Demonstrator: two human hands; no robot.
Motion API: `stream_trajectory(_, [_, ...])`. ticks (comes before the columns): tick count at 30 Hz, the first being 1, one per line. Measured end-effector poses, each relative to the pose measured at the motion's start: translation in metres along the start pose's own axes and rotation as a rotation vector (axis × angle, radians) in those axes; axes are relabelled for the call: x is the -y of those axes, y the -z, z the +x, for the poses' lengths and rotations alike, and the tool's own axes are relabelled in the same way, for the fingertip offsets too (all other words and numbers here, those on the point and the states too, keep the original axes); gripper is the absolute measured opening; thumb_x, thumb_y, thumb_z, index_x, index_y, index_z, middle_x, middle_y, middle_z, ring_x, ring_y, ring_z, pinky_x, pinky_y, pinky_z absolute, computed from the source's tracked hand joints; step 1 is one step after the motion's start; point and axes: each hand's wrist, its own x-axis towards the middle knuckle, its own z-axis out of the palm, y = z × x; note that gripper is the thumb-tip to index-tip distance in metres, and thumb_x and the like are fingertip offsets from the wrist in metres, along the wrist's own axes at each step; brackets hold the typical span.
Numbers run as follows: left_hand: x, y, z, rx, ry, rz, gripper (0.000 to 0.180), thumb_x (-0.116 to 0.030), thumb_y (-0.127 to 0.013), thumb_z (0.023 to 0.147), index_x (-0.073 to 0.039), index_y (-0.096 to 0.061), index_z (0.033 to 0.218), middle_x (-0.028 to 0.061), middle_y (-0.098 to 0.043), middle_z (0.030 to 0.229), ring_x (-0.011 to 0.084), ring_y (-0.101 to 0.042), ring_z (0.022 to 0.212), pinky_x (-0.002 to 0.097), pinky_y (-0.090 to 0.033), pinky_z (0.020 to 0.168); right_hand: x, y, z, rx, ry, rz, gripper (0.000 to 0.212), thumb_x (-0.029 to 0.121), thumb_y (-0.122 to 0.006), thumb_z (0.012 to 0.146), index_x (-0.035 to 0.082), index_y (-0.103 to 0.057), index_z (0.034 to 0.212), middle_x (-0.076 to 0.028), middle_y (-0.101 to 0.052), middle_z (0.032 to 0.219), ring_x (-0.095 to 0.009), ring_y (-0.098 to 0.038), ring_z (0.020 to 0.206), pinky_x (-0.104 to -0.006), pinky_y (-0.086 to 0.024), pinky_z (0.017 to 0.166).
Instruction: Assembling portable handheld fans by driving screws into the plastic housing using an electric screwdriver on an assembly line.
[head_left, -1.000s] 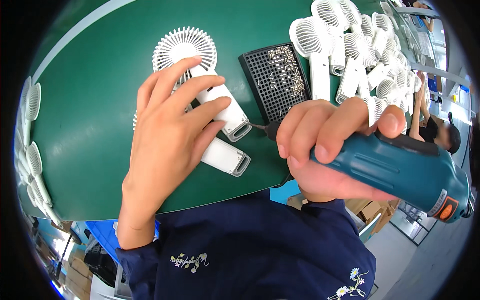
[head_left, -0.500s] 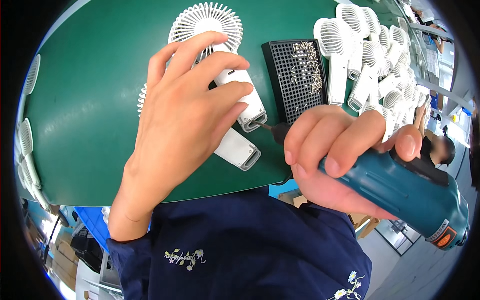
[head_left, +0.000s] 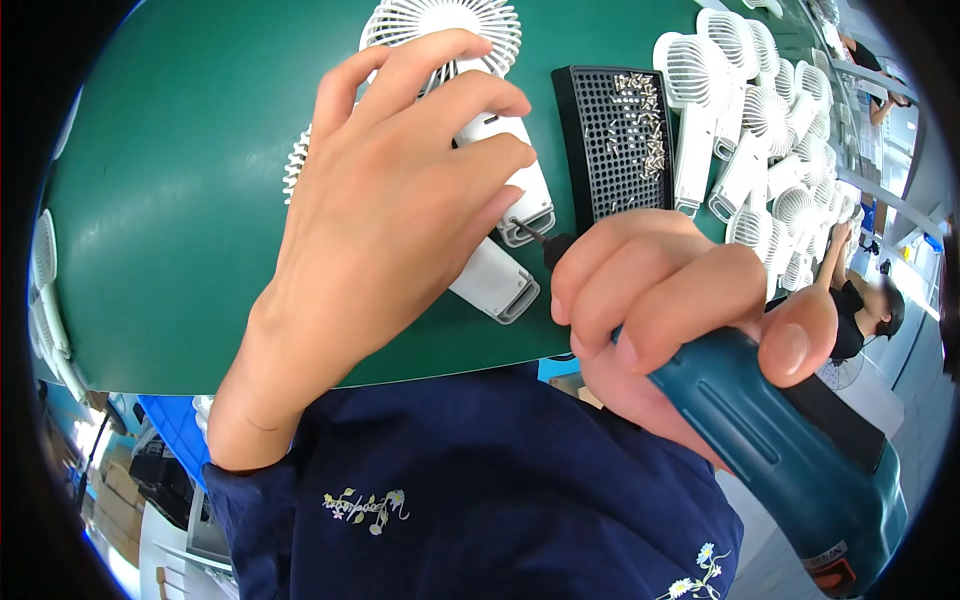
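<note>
A white handheld fan (head_left: 517, 165) lies on the green table, its round slatted head (head_left: 455, 25) at the far side and its handle end toward me. My left hand (head_left: 385, 190) grips the handle from the left, fingers curled over it. In my right hand (head_left: 665, 300) is a teal electric screwdriver (head_left: 770, 430), wrapped by the fingers. Its thin bit reaches the handle's end near a corner; whether it sits in a screw is too small to tell. A second white fan (head_left: 497, 285) lies partly beneath my left hand, most of it hidden.
Just right of the fan, a black perforated tray (head_left: 590, 150) holds many small silver screws (head_left: 650, 150). Beyond it, white fans (head_left: 765, 120) are heaped along the right edge. More fans (head_left: 45, 270) line the left edge. Another person (head_left: 865, 305) sits at the far right.
The view has shifted, so the table's contents appear slightly higher and further right. My right hand has tilted the screwdriver more steeply, its rear end lower. My left hand still grips the fan.
</note>
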Motion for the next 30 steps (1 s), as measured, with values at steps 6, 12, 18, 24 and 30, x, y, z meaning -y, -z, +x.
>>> stream_trajectory(6, [-0.001,0.004,0.001,-0.008,0.0,0.017,0.019,-0.009,-0.077,0.07,-0.012,-0.069,0.087,-0.0032,-0.065,0.111,0.0235,-0.051,0.123,0.0411,-0.038,0.098,0.007,0.01,0.01,0.027,0.008,0.044,0.06,0.057,-0.054,0.092,0.014,-0.043,0.132,-0.008,-0.053,0.08,-0.02,-0.048,0.047,-0.0361,-0.044,0.043])
stream_trajectory(12, [-0.002,0.003,0.0,0.005,0.001,0.033,0.018,-0.01,-0.077,0.071,-0.012,-0.069,0.088,-0.0035,-0.064,0.112,0.0238,-0.051,0.124,0.0411,-0.038,0.099,0.003,0.036,0.01,-0.11,0.056,0.104,0.075,0.073,-0.038,0.09,0.011,-0.044,0.132,-0.006,-0.051,0.085,-0.018,-0.05,0.052,-0.034,-0.043,0.046])
stream_trajectory(18, [-0.007,0.02,0.0,0.084,-0.05,-0.002,0.027,-0.016,-0.078,0.066,-0.012,-0.07,0.091,0.0,-0.063,0.118,0.0275,-0.049,0.127,0.0454,-0.036,0.102,0.002,0.045,0.006,-0.115,0.089,0.141,0.073,0.071,-0.038,0.091,0.011,-0.042,0.134,-0.007,-0.052,0.087,-0.019,-0.05,0.052,-0.0339,-0.043,0.046])
stream_trajectory(24, [-0.012,0.03,-0.012,0.347,-0.17,-0.091,0.035,-0.023,-0.079,0.062,-0.008,-0.069,0.091,0.0051,-0.061,0.126,0.0309,-0.046,0.131,0.0521,-0.032,0.108,0.017,0.06,0.001,-0.069,0.103,0.122,0.072,0.069,-0.042,0.091,0.011,-0.041,0.133,-0.007,-0.052,0.084,-0.018,-0.05,0.05,-0.0335,-0.043,0.044])
stream_trajectory(30, [-0.016,0.014,-0.004,0.229,-0.123,0.039,0.034,-0.013,-0.078,0.065,-0.008,-0.067,0.096,0.0052,-0.059,0.128,0.0302,-0.047,0.129,0.0476,-0.038,0.103,0.0,0.072,0.007,-0.515,0.292,0.165,0.093,0.092,-0.028,0.076,0.018,-0.043,0.131,-0.011,-0.053,0.075,-0.023,-0.047,0.043,-0.0377,-0.043,0.039])
